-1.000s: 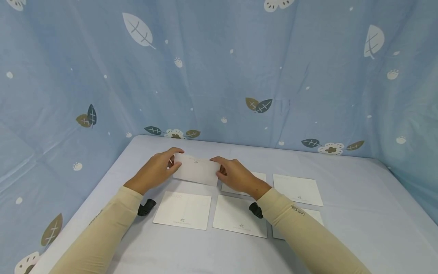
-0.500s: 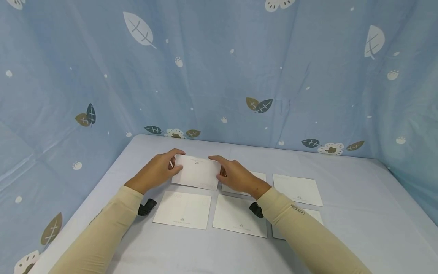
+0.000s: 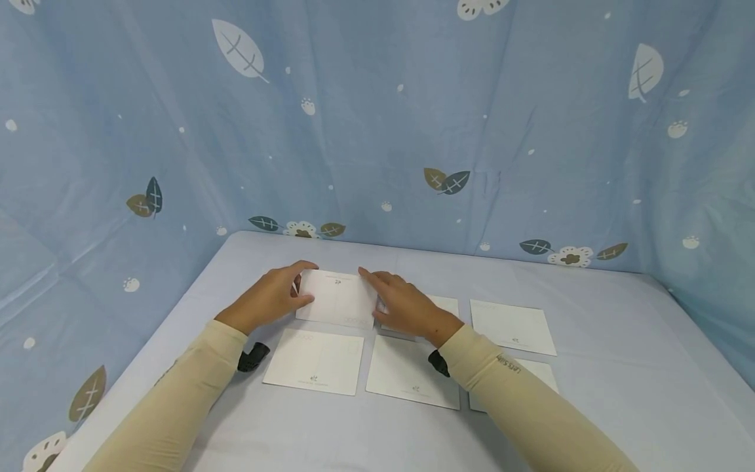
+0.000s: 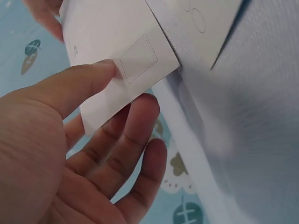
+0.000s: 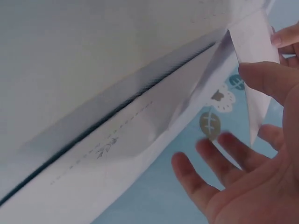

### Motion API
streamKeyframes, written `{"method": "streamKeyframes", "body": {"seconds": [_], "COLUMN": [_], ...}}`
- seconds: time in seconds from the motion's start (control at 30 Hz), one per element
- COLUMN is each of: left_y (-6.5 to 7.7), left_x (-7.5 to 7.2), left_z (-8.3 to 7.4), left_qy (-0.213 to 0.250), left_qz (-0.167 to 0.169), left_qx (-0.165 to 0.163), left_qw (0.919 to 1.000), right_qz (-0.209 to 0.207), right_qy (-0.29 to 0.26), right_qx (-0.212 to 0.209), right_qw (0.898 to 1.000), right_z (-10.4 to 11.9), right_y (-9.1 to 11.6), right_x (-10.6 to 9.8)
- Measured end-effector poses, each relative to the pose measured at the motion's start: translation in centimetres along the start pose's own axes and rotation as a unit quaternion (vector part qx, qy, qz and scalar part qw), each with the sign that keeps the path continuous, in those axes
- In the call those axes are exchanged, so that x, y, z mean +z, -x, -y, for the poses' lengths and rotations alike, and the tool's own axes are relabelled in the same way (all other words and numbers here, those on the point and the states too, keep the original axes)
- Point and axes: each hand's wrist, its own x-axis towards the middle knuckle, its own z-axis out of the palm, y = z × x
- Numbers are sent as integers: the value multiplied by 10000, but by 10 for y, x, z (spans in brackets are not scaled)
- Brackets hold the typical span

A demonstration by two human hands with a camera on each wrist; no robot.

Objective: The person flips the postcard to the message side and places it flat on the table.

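Note:
A white postcard is at the back left of the row, its small printed emblem towards the far edge. My left hand pinches its left side, thumb on top and fingers underneath; a dotted stamp box on the postcard shows beside the thumb. At the right edge is my right hand, its fingers extended. In the right wrist view, the right thumb touches the postcard's edge, while the other fingers are spread apart. The right hand partly covers another postcard.
More white postcards lie on the pale cloth-covered table: one front left, one front middle, one back right, and one front right partly under the right sleeve. A blue patterned curtain rises behind.
The postcard has tipped down flatter towards the table. My right hand's fingers have straightened and loosened at its right edge. The left hand keeps its pinch and has lowered slightly.

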Motion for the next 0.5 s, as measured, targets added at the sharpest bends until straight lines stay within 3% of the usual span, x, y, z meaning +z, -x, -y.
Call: {"method": "streamKeyframes", "body": {"seconds": [0.13, 0.3, 0.5], "left_y": [-2, -3, -2], "left_x": [1, 3, 5], "left_z": [0, 2, 4], "left_qy": [-34, -53, -69], "left_qz": [69, 91, 142], "left_qx": [-21, -93, -193], "left_qw": [10000, 9999, 9997], "right_qz": [-194, -448, -176], "right_qy": [604, 1207, 1183], "right_qx": [-172, -735, -1065], "right_qw": [9978, 9889, 9871], "right_z": [0, 4, 7], "right_y": [2, 3, 2], "right_x": [1, 0, 2]}}
